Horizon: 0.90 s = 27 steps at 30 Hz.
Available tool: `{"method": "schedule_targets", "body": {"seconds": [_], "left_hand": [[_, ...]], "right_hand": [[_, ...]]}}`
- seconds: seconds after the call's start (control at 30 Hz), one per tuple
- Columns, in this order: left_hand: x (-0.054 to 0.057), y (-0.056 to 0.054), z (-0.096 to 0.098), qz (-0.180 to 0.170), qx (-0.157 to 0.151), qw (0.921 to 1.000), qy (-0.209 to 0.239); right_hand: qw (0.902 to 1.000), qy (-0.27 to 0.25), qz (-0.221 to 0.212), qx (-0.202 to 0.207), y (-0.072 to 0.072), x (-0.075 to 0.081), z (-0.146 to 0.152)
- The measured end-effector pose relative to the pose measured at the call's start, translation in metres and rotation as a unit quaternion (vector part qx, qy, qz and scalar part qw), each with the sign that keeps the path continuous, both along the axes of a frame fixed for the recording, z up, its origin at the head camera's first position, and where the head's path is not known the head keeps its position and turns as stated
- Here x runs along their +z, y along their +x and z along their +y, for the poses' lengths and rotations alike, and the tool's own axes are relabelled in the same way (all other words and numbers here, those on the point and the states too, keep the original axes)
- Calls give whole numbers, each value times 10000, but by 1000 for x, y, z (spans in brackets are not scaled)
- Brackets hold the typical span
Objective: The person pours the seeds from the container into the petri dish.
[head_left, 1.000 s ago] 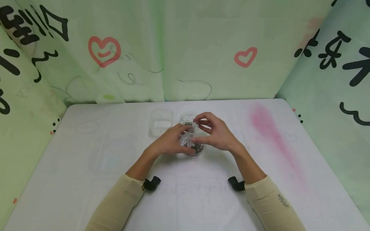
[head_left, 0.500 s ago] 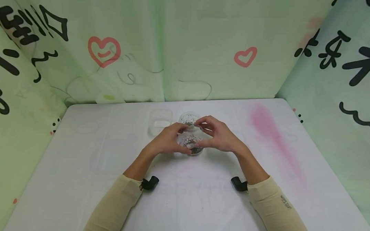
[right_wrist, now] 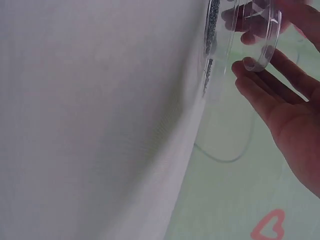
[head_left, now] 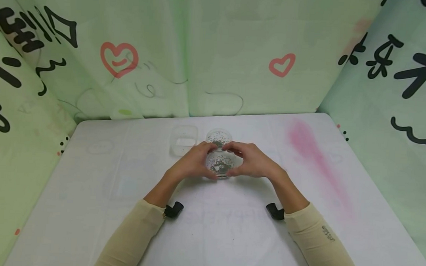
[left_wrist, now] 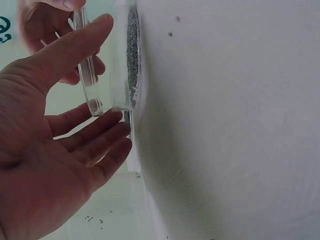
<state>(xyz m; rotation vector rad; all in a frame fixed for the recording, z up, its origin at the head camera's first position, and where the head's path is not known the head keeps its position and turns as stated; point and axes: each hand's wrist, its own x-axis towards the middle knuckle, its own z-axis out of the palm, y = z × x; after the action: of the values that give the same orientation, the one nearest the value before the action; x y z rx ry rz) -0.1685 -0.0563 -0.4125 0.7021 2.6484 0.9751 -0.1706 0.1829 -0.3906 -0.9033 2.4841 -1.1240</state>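
Note:
A clear round lid (left_wrist: 89,75) is held level, slightly above a clear round container (left_wrist: 131,60) with a layer of grey granules in it. My left hand (head_left: 196,161) grips the lid's rim from the left, thumb near me and fingers on the far side. From the right, my right hand (head_left: 252,160) grips the same rim in a matching hold. A thin gap separates the lid from the container in the right wrist view, where the lid (right_wrist: 272,37) appears edge-on.
Just behind stands a second clear round container (head_left: 218,137) with grey granules. A clear squarish container (head_left: 183,141) is to its left. A few loose granules dot the white table (head_left: 208,232), which green cloth walls (head_left: 216,50) enclose at the back and sides.
The lid has turned from steeply tilted to level over the front container. My right hand has come down a little, while my left hand has barely moved.

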Motion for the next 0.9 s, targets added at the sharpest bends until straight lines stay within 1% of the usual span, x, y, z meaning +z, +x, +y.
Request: {"method": "schedule_targets", "body": {"seconds": [0.17,0.33,0.5,0.9], "left_hand": [[0,1,2,-2,-29,9997,-250],[-1,2,2,54,-51,9996,-287],[-1,2,3,77,-44,9995,-303],[-3,4,5,66,-65,9989,-462]], "right_hand": [[9987,440,244,-80,1,-2,-3],[9967,686,422,-71,1,-2,-4],[9945,857,608,23,-1,-4,-4],[9915,1197,507,51,-1,-4,-8]]}}
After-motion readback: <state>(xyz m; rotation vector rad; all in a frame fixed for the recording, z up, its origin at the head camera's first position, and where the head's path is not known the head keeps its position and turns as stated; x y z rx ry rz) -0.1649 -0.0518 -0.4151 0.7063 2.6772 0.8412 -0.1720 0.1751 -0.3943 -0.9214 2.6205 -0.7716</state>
